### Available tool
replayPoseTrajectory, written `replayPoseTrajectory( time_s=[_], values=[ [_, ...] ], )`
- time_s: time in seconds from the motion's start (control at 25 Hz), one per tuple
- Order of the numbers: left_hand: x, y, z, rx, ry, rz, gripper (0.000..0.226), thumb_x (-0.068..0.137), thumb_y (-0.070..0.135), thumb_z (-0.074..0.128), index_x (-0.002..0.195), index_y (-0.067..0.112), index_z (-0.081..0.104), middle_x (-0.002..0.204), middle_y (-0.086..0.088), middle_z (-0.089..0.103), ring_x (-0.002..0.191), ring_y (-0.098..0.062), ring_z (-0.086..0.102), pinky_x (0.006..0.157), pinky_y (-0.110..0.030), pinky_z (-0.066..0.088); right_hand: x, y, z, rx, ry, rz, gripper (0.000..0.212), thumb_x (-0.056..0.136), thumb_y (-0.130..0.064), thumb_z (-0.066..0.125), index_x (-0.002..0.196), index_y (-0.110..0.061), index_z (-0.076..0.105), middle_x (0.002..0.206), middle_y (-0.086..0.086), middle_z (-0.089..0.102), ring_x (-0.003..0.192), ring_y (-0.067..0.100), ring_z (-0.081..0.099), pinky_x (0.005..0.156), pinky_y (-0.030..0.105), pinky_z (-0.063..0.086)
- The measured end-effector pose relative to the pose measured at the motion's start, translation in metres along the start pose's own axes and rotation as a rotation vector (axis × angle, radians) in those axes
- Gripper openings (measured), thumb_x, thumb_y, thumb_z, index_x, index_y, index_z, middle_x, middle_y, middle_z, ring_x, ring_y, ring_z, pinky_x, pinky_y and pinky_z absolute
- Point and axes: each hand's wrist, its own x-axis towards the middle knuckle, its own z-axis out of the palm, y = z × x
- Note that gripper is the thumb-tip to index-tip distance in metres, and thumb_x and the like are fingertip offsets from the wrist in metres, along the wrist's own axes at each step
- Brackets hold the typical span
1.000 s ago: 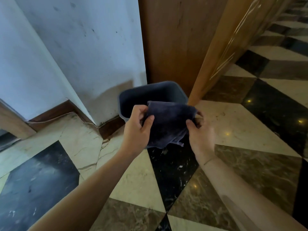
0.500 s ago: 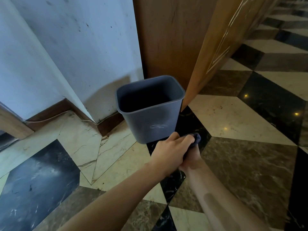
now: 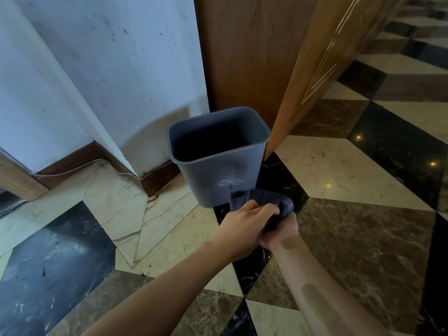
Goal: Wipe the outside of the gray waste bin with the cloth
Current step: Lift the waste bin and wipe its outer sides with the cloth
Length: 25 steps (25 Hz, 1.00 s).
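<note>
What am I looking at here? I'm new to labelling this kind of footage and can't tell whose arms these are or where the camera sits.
There is no machine here: these are a person's two bare arms, filmed by one wide-angle camera worn on the head, looking forward and down. So the arms reach in from the bottom edge. The left hand and the right hand are together, both curled in a grip on a dark cloth, which is bunched at the lower front of the gray waste bin. The bin is open-topped, looks empty, and stands on a patterned marble floor in a corner, beside a scuffed white wall and a wooden door.
</note>
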Motion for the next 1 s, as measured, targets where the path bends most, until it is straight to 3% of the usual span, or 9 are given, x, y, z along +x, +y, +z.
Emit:
replayPoseTrajectory(
  time_s=[0.12,0.24,0.32,0.4,0.56,0.68,0.84,0.92,1.0],
  values=[
    [0.001,-0.008,0.000,-0.007,-0.060,0.040,0.023,0.094,0.026,0.048,0.116,0.027,0.043,0.102,0.001,0.062,0.087,-0.010,0.044,0.055,-0.038,0.051,0.002,-0.003,-0.004,0.031,-0.105,-0.062,0.064,0.099,-0.055,0.031,0.090,-0.002,0.066,0.079,0.021,0.072,0.087,0.033,0.063,0.074,0.037,0.049],
    [0.006,-0.036,-0.012,0.080,0.067,0.065,0.031,0.096,0.041,0.040,0.118,0.022,0.051,0.128,0.003,0.060,0.111,-0.018,0.050,0.078,-0.040,0.050,0.002,-0.010,-0.006,0.020,-0.172,-0.015,0.076,0.090,-0.074,0.034,0.114,-0.010,0.066,0.107,0.028,0.070,0.105,0.044,0.060,0.078,0.051,0.048],
    [0.016,-0.072,-0.026,0.295,0.210,-0.106,0.037,0.094,0.041,0.044,0.121,0.018,0.053,0.139,-0.003,0.051,0.126,-0.026,0.042,0.096,-0.047,0.042,0.004,-0.016,-0.010,0.050,-0.169,-0.027,0.072,0.089,-0.075,0.036,0.117,-0.016,0.067,0.118,0.024,0.065,0.107,0.046,0.057,0.079,0.057,0.046],
    [0.021,-0.111,-0.042,0.471,0.190,-0.329,0.046,0.093,0.043,0.047,0.131,0.018,0.044,0.147,-0.010,0.039,0.134,-0.035,0.031,0.106,-0.053,0.031,0.006,-0.020,-0.017,0.067,-0.194,-0.045,0.070,0.089,-0.073,0.039,0.124,-0.019,0.066,0.124,0.021,0.063,0.109,0.045,0.057,0.080,0.059,0.045],
    [0.027,-0.159,-0.050,0.550,0.038,-0.413,0.039,0.098,0.044,0.037,0.130,0.021,0.040,0.120,-0.009,0.062,0.116,-0.037,0.053,0.111,-0.060,0.020,0.007,-0.024,-0.026,0.080,-0.232,-0.081,0.072,0.088,-0.073,0.043,0.135,-0.021,0.061,0.132,0.019,0.062,0.114,0.042,0.058,0.078,0.056,0.047],
    [0.035,-0.163,-0.051,0.554,-0.020,-0.359,0.019,0.101,0.036,0.035,0.109,0.022,0.045,0.085,-0.001,0.067,0.092,-0.030,0.065,0.112,-0.055,0.022,0.003,-0.025,-0.031,0.062,-0.274,-0.125,0.069,0.087,-0.072,0.046,0.129,-0.021,0.064,0.118,0.018,0.072,0.101,0.040,0.070,0.070,0.052,0.054],
    [0.041,-0.159,-0.066,0.491,0.054,-0.311,0.013,0.101,0.033,0.038,0.091,0.026,0.042,0.085,0.001,0.071,0.091,-0.026,0.067,0.109,-0.049,0.032,-0.004,-0.028,-0.029,-0.007,-0.285,-0.160,0.073,0.082,-0.075,0.051,0.131,-0.022,0.064,0.122,0.016,0.070,0.114,0.039,0.064,0.083,0.055,0.052],
    [0.048,-0.148,-0.081,0.473,0.131,-0.277,0.020,0.100,0.035,0.038,0.081,0.027,0.036,0.079,0.000,0.071,0.079,-0.028,0.068,0.090,-0.045,0.046,-0.005,-0.030,-0.022,-0.025,-0.269,-0.204,0.073,0.080,-0.076,0.053,0.129,-0.023,0.066,0.124,0.015,0.070,0.117,0.039,0.062,0.092,0.057,0.049],
    [0.052,-0.139,-0.095,0.493,0.166,-0.237,0.024,0.099,0.037,0.038,0.078,0.025,0.036,0.072,-0.003,0.068,0.066,-0.032,0.064,0.059,-0.036,0.041,-0.009,-0.030,-0.015,-0.043,-0.275,-0.252,0.069,0.080,-0.077,0.052,0.119,-0.023,0.073,0.122,0.013,0.071,0.117,0.036,0.063,0.096,0.055,0.047]
  ],
)
